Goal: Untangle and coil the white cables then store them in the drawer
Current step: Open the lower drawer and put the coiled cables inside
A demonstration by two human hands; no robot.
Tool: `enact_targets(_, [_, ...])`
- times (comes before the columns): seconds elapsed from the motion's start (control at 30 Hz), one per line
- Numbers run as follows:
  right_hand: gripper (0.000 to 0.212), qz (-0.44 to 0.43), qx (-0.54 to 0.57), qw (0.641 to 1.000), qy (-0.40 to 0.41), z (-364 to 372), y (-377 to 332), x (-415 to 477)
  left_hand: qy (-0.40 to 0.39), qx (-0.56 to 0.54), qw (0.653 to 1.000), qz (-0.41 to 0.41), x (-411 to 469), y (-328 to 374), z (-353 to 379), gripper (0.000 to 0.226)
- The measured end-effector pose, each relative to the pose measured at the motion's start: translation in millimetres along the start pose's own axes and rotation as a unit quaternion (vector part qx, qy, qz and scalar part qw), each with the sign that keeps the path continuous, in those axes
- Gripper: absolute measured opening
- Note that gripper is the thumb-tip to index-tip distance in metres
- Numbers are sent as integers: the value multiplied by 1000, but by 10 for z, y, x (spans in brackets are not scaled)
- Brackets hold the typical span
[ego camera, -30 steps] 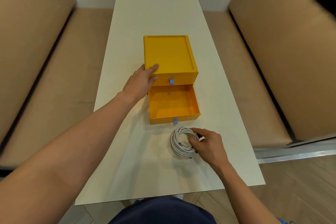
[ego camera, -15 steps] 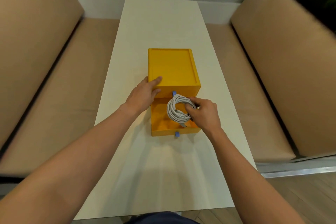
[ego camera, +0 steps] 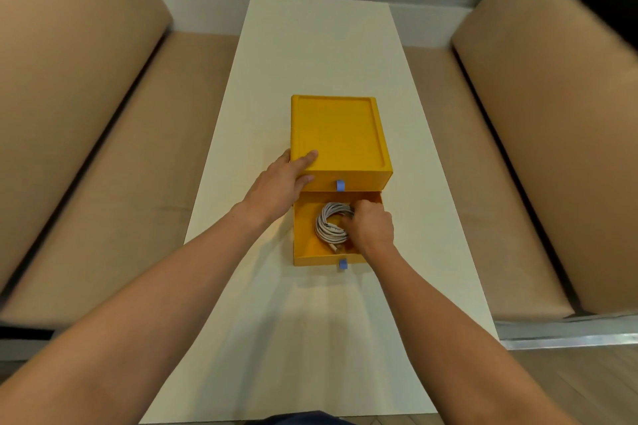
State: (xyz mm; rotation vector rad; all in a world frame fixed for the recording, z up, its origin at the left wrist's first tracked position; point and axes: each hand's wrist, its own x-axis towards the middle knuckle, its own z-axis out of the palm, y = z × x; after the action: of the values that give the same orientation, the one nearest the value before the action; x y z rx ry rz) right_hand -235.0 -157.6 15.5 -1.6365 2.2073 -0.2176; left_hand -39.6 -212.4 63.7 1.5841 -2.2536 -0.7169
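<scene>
On the left, my left hand [ego camera: 281,183] holds the near left corner of the yellow box [ego camera: 340,134], thumb on its top and fingers curled against its front, to steady it on the table [ego camera: 310,45]. Below it, the bottom drawer [ego camera: 316,259] is pulled out towards me. The white cables [ego camera: 329,229] are wound into one round coil and lie inside this drawer. To the right, my right hand [ego camera: 373,229] is down in the drawer, fingers curled on the right side of the coil, grasping it.

So untangling and coiling look finished, and storing is almost done. What is left, I judge, is to let go and push the drawer closed.

I see no brand, label or writing, only a plain blue tab [ego camera: 340,185] on each drawer front.
</scene>
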Motion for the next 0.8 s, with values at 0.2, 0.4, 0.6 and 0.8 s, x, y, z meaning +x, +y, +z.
enact_targets(0.2, [30, 7, -51, 998, -21, 26, -16, 34, 2, 6, 1000, 1, 9, -7, 10, 54])
enact_targets(0.4, [29, -10, -64, 998, -11, -121, -19, -68, 0, 6, 1000, 1, 6, -27, 18, 54])
enact_targets(0.6, [27, -74, 82, 991, 72, -468, 379, -478, 5, 1, 1000, 9, -3, -17, 4, 53])
enact_targets(0.8, [79, -48, 226, 971, 59, -294, 779, -856, 6, 3, 1000, 13, -12, -8, -16, 53])
